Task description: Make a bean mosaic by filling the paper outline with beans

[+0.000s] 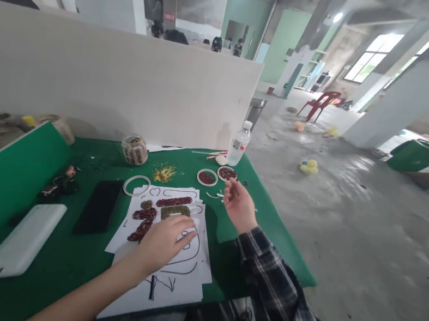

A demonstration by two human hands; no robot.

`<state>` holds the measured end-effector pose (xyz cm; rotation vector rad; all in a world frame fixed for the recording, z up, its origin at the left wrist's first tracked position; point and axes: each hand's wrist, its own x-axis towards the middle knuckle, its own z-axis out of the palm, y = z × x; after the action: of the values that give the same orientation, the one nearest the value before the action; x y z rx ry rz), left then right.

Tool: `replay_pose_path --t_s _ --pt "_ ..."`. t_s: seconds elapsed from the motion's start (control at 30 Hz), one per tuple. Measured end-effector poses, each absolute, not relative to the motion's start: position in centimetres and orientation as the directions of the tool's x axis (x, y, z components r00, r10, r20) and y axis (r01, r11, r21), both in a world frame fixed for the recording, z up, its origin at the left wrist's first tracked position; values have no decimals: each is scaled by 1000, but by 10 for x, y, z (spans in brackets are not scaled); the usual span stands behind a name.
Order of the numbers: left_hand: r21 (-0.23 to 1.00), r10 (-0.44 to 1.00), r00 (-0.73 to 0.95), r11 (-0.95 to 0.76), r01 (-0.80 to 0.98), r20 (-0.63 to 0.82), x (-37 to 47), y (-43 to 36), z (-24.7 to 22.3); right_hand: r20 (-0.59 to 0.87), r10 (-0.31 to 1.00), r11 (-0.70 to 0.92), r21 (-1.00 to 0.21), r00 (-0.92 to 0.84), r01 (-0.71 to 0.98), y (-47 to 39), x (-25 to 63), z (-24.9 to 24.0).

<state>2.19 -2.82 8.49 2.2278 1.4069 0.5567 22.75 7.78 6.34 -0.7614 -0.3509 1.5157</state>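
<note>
**Seeds and beans fill the outlines on the paper under my left hand**

My left hand [168, 240] is palm down over the middle of the paper [192, 286], thumb apart from loosely spread fingers; I cannot tell whether it touches the sheet. My right hand [239, 206] is raised off the paper's right edge, fingers curled toward the thumb; I cannot tell whether they pinch anything.

The paper is several overlapping white sheets with bold black outlines. On its left part, glossy dark red beans [142, 223] make a knobbly, curving shape, with a small greenish heart [146, 204] above. Across its upper part run a dark red bar [174, 201] and a grainy olive-green patch [175, 212], partly behind my left hand.

Beyond the paper's far right corner are two shallow round dishes, one nearer [206, 184] and one farther [220, 177], both holding dark red bits. Behind them stands a clear plastic bottle [237, 145]; its label has red marks, too small to read. Past the paper's far edge are yellow crumbs [164, 173] and a glass jar [134, 150]. A pale ring [126, 186] touches its far left corner. Left of the paper lie a flat black phone [98, 206] and a smooth white power bank [21, 242]. Smooth green cloth [266, 219] spreads beneath the paper.
</note>
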Motion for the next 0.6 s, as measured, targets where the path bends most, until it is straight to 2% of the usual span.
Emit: replay_pose_path --t_s 0.07,0.13,0.27,0.33,0.47,0.53,0.6 --pt "623 911 411 -316 716 -10 45 -40 97 -199 977 -60 -580 70 -812 86 233 79" --pt "666 870 469 -261 698 -151 74 -60 102 -156 977 28 -575 144 -818 97 236 90" --pt "748 694 686 -332 575 -219 129 -103 93 -208 914 137 -649 347 -748 122 239 93" --pt "768 611 753 -353 534 -243 145 -115 85 -237 885 150 -672 402 -725 135 245 88" --pt "846 559 803 -312 433 -205 153 -116 70 -299 802 143 -744 517 -652 155 266 72" --pt "899 431 887 -304 314 -164 152 -116 66 -324 753 118 -790 573 -602 163 279 64" --pt "937 244 961 -286 202 -133 150 -121 63 -334 708 79 -838 622 -540 169 292 56"
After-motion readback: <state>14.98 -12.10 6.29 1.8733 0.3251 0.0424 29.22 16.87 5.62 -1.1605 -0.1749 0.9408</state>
